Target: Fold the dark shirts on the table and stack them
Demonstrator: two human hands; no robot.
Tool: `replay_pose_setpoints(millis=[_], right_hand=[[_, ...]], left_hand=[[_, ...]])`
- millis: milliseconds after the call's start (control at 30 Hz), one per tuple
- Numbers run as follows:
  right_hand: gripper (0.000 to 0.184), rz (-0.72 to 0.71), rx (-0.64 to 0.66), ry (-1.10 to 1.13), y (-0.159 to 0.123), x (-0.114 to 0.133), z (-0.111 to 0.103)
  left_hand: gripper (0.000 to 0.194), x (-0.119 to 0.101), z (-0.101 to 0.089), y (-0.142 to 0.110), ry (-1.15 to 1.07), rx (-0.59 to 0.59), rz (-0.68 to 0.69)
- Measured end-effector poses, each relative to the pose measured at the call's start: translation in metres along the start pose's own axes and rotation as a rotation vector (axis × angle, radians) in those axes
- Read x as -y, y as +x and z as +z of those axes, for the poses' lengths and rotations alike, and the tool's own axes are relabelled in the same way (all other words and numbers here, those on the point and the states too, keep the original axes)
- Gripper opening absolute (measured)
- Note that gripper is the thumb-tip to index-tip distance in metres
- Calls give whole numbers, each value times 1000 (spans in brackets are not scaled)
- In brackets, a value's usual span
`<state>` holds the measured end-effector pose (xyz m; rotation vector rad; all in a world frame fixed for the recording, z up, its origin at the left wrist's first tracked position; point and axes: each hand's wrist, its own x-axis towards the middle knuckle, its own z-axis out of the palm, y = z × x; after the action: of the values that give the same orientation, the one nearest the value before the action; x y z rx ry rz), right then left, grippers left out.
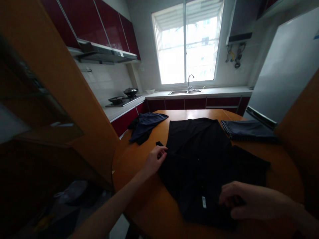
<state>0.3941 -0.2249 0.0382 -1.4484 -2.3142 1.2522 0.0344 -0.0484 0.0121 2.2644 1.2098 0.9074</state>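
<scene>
A black garment that looks like a shirt [199,142] lies spread over the round wooden table [139,196]. It has small button-like dots and a small white label [204,202] near its closer end. At its left edge, my left hand [156,159] pinches the dark cloth, and a short flap sticks out beyond the fingers. My right hand [245,200] is over the lower right part of the garment, its fingers curled inward. Shadow and dark cloth hide whether those fingertips grip anything.
Folded dark blue jeans [249,130] lie at the table's right rear. A crumpled navy garment [147,126] rests at its left rear edge. Beyond are a sink [178,92] and a stove with pans [131,91]. Wooden panels [97,109] flank the table.
</scene>
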Motion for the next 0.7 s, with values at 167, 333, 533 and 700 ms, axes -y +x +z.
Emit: replay_pose_setpoints(millis=[167, 333, 533, 700], right_hand=[[30, -47, -187, -21, 49, -3, -17], [26, -87, -304, -205, 99, 1, -12], [36, -196, -281, -309, 114, 4, 6], [36, -213, -269, -308, 114, 7, 11]], left_hand=[[47, 46, -16, 56, 23, 23, -430], [56, 46, -19, 76, -82, 236, -438], [35, 39, -51, 76, -129, 156, -255], [41, 40, -82, 52, -145, -50, -4]])
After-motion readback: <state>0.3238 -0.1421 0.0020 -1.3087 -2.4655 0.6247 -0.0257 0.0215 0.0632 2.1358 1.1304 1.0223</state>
